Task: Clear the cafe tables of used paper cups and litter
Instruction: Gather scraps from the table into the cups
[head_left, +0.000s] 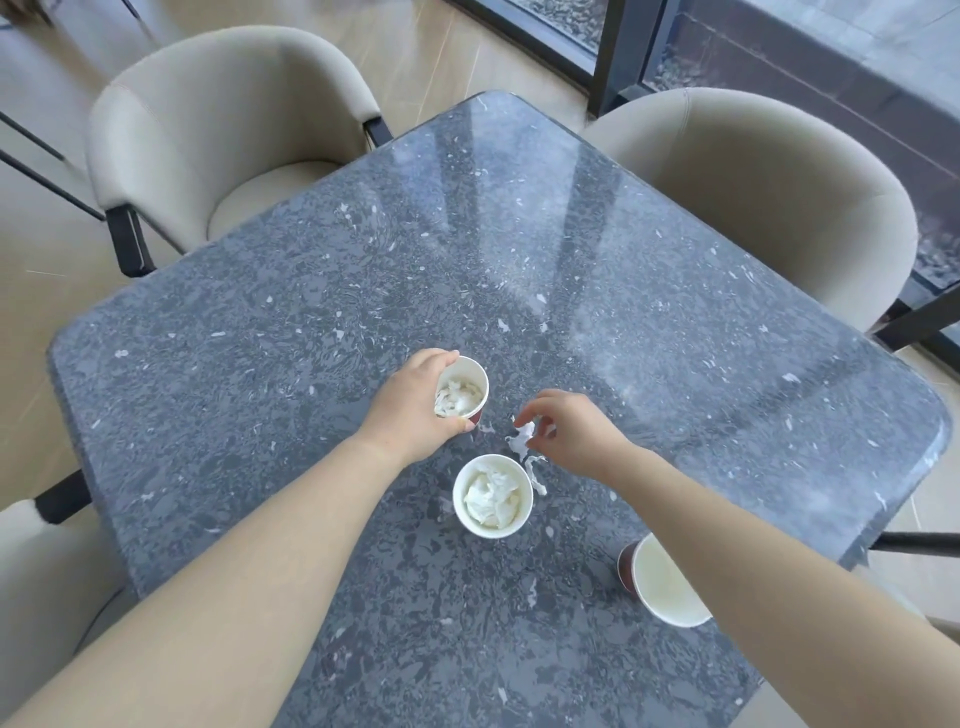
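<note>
Three paper cups stand on the dark speckled table (291, 364). My left hand (410, 410) grips the far cup (465, 387), which holds crumpled white tissue. A second cup (492, 496) stuffed with tissue stands just in front of it, untouched. To the right of the held cup, my right hand (571, 431) pinches a scrap of torn white tissue (522, 436) lying on the tabletop. More white shreds (537, 475) trail toward the second cup. A third cup (662, 582), red outside and empty, stands near the table's right front edge, partly behind my right forearm.
Beige upholstered chairs stand around the table: one at the back left (223, 135), one at the back right (769, 197), part of another at the left front (47, 587). A dark window frame (618, 57) runs along the far right.
</note>
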